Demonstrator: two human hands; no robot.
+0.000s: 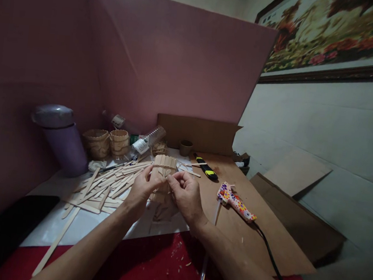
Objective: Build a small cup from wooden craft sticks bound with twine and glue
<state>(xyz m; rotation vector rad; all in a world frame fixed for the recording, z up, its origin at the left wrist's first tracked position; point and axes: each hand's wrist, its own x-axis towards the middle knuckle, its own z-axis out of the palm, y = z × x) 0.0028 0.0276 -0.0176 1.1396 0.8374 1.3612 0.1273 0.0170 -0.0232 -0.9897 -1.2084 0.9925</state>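
Note:
A small cup made of upright craft sticks (165, 161), with twine around its upper part, stands at the centre of the head view. My left hand (141, 190) is closed around its left side, with the thumb lying on the front. Thumb and fingertips of my right hand (188, 197) are pinched together against the cup's front right; what they hold, if anything, is too small to make out. Small pale leaf-shaped pieces (163, 172) show on the cup's front between my hands. Loose craft sticks (120, 182) lie piled to the left of my left hand.
A flower-patterned glue gun (236, 203) with a black cord lies on cardboard (275, 248) at right, near a black-yellow utility knife (205, 167). Behind stand two decorated cups (118, 143), a plastic bottle (147, 142) and a small dark pot (186, 147). A purple tumbler (63, 144) stands left.

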